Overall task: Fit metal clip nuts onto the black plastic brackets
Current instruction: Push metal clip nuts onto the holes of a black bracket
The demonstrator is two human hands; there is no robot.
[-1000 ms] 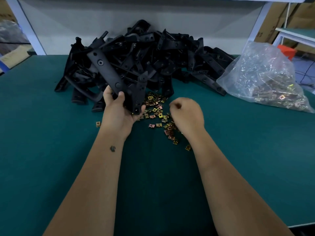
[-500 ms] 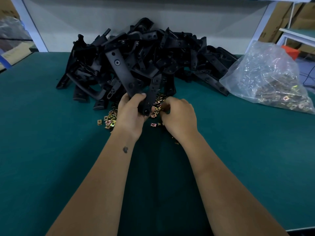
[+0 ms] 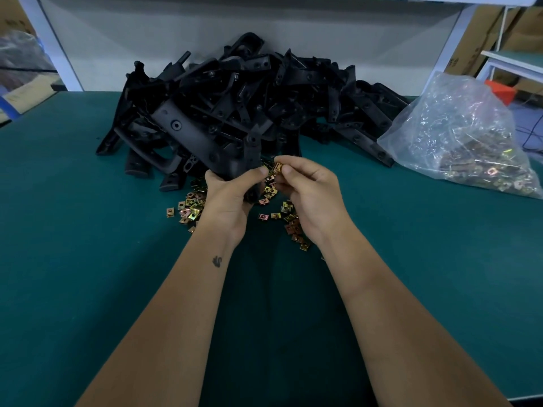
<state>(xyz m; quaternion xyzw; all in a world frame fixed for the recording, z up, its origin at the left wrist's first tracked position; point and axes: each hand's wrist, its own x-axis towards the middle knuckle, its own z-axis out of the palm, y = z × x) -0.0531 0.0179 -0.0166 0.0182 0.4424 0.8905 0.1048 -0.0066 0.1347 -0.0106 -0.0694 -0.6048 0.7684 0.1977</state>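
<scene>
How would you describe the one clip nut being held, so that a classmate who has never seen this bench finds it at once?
Start at the big pile of black plastic brackets on the green table. Just in front of it the right hand meets the left hand, which grips a bracket. The clip nut is pinched in the right fingertips, raised above the loose nuts lying flat.

Factory bench: bracket heap (image 3: 249,107), bagged nuts (image 3: 464,148).

We cannot see the lower end of the held bracket (image 3: 188,133), hidden behind the left hand (image 3: 227,198). At three o'clock, the bag (image 3: 458,136) blurs its contents, and the picture's edge cuts it off.
</scene>
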